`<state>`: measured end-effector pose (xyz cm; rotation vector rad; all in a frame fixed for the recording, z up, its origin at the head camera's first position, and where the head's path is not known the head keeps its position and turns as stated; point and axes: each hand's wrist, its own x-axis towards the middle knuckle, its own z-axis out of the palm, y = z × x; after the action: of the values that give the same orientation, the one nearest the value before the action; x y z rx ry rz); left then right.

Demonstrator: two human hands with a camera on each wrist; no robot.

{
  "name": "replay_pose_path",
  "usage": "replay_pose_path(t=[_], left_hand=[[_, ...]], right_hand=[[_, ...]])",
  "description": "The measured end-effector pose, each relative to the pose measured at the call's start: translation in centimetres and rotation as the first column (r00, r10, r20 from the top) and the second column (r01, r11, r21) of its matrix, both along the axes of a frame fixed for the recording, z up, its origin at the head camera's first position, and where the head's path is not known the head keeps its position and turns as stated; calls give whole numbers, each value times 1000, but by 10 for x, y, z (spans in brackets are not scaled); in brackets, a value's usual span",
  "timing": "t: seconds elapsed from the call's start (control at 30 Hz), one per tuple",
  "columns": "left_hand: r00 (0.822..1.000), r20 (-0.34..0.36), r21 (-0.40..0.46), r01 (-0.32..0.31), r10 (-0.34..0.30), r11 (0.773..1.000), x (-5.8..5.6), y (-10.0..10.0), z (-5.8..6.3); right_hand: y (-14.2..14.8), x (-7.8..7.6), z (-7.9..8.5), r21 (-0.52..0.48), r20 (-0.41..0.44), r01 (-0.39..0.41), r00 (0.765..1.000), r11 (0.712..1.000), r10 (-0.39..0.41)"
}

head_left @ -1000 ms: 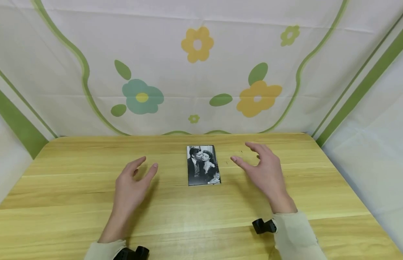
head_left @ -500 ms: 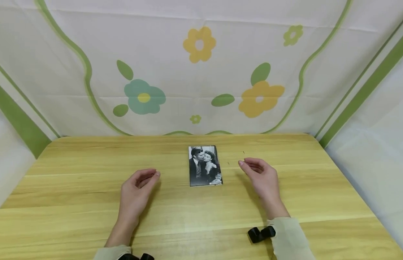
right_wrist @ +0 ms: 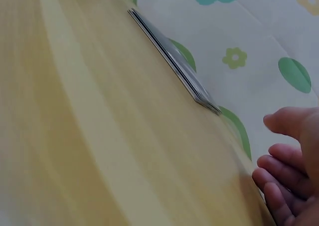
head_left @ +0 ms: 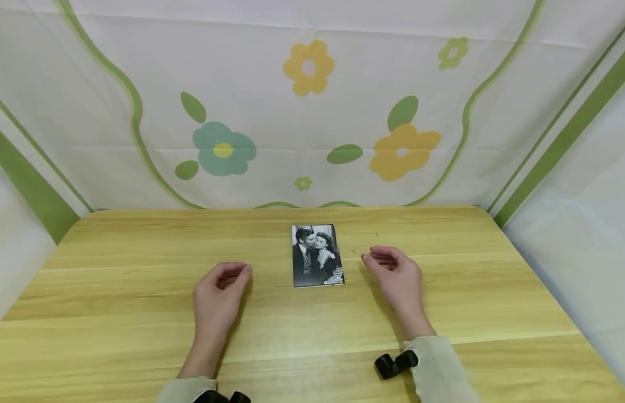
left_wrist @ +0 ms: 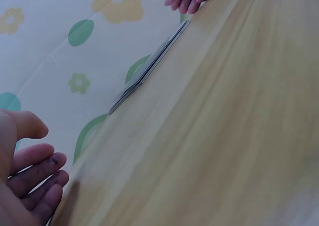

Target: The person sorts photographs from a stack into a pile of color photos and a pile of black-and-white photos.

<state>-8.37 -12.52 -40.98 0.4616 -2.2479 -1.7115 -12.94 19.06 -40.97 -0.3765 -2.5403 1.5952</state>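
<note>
A black-and-white photo of a couple lies face up on the wooden table, between my two hands. Seen from the side in the left wrist view, the photo shows a thin, layered edge. To its left my left hand holds nothing, its fingers loosely bent toward the thumb. My right hand is to the right of the photo, fingers likewise loosely curled around nothing. Gaps separate both hands from the photo. In the right wrist view the layered edge of the photo also shows, left of the right hand's thumb.
The wooden table reaches back to a white cloth printed with flowers and green lines. Two tiny dark marks are on the tabletop right of the photo. A black wrist camera sits at the right sleeve.
Both hands' fingers have drawn in toward their thumbs from a wider spread. The left hand has moved slightly right; the right hand has lowered, then shifted a little left. The photo lies still.
</note>
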Motion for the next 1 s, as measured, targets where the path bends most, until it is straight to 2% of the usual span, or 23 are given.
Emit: replay_pose_path(t=[0.1, 0.27, 0.4, 0.47, 0.53, 0.6, 0.67, 1.0], left_hand=[[1000, -5, -70, 14, -14, 997, -1, 8, -1], [996, 21, -156, 94, -92, 983, -7, 33, -4], [991, 5, -214, 131, -133, 968, -11, 54, -7], [989, 5, -276, 141, -145, 951, -12, 61, -8], [988, 12, -335, 148, -153, 931, -11, 66, -9], [987, 28, -387, 156, -157, 909, -11, 69, -10], [987, 33, -409, 159, -160, 899, -11, 71, -11], [982, 16, -428, 175, -187, 887, -14, 74, -12]], right_hand=[[-10, 1, -1, 30, -24, -15, 1000, 999, 16], [-27, 2, -5, 140, -42, -61, 997, 988, 67], [-46, 3, -10, 331, -62, -112, 988, 937, 140], [-54, 3, -11, 419, -61, -128, 984, 899, 169], [-60, 4, -11, 465, -55, -135, 982, 875, 181], [-62, 4, -12, 484, -59, -130, 982, 865, 180], [-63, 5, -12, 495, -57, -128, 982, 860, 179], [-58, 3, -12, 524, -62, -142, 977, 840, 204]])
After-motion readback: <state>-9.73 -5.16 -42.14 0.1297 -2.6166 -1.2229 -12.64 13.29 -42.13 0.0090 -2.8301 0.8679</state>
